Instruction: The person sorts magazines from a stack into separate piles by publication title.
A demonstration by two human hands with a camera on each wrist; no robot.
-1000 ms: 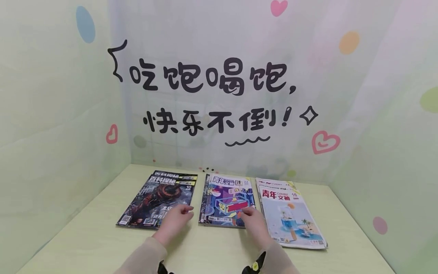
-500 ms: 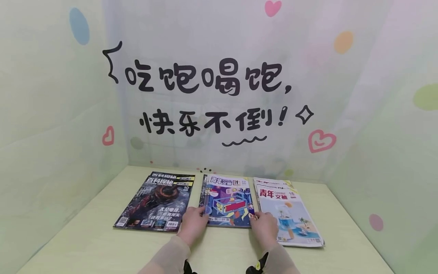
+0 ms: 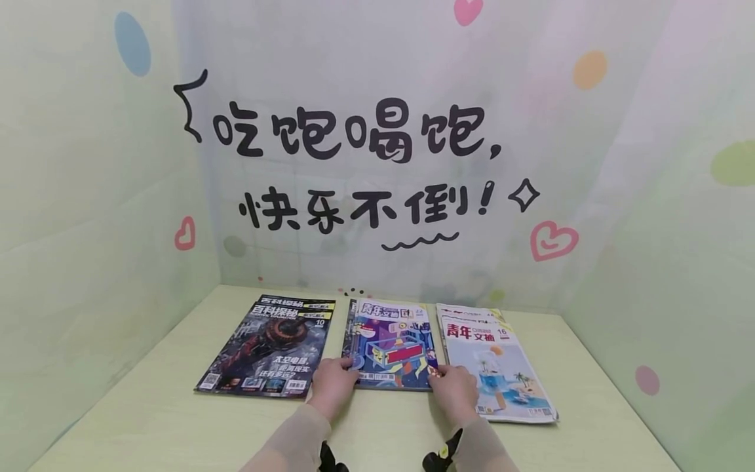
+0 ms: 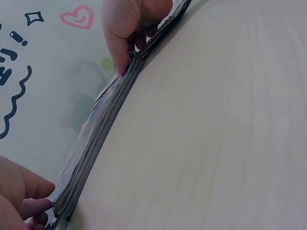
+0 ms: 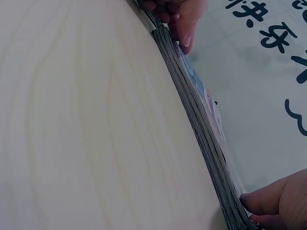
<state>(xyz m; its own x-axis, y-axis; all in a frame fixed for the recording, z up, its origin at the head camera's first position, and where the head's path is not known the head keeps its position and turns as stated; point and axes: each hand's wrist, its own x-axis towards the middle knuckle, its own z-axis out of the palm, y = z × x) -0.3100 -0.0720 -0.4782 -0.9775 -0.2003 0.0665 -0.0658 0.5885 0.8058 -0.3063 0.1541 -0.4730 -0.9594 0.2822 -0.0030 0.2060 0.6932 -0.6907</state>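
one rectangular, paper-layered magazine stack (image 3: pixel 394 347) between left hand (image 3: pixel 334 385) and right hand (image 3: pixel 456 391)

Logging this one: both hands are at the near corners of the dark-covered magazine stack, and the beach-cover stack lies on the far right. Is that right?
Wrong stack: the head view shows the left hand and right hand at the near corners of the purple-covered middle magazine stack. The beach-cover stack does lie on the far right.

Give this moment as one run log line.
left hand: holds near-left corner of middle magazine stack | right hand: holds its near-right corner | further left: dark magazines | further right: beach-cover magazines
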